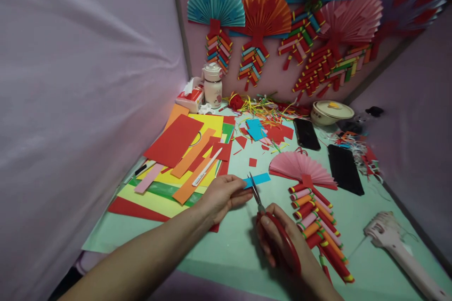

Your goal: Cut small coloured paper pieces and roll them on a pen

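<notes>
Between the thumb and fingers of my left hand [226, 195] is one end of a narrow blue paper strip [259, 179], which points to the right. My right hand [278, 233] is wrapped round the red handles of a pair of scissors [257, 193]. The slightly parted blades reach the strip just beyond my left fingertips; whether they have cut into it I cannot tell. A small red paper square [253, 162] lies on the table above the strip. To the right rests a pink paper fan [303, 167] with a tail of rolled paper tubes [314, 216].
Coloured paper sheets [173, 138] and a white pen [208, 167] lie at left. Phones [346, 169] and a glue gun [391, 240] are at right. Behind stand a bottle [213, 89], a tissue pack [190, 99] and a lidded bowl [332, 112]. Finished fans [216, 2] hang on the wall.
</notes>
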`<state>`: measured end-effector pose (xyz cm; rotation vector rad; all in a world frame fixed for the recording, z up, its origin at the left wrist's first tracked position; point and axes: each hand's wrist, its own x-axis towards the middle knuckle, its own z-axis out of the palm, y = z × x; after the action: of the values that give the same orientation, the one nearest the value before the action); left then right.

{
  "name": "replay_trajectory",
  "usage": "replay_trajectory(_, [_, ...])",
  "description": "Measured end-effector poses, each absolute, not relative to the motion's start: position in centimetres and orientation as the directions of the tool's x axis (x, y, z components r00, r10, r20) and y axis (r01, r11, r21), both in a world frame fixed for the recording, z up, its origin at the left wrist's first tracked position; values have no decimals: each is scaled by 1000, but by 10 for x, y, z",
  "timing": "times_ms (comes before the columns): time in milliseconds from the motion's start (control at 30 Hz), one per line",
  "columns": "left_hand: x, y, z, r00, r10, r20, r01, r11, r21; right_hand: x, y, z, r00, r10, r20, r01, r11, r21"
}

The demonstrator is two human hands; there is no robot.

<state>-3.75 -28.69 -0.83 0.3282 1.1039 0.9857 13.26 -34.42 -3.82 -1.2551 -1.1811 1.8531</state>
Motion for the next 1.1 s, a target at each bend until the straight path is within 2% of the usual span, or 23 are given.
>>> replay_trajectory(633, [-36, -289, -5, 64, 827, -559, -447, 525, 725, 130, -344, -32, -361, 849, -385, 34, -401, -916])
replay_trajectory(1100, [-36, -289, -6, 72, 826, -559, -453, 526, 719, 126, -347, -31, -315, 862, -397, 88, -390, -916])
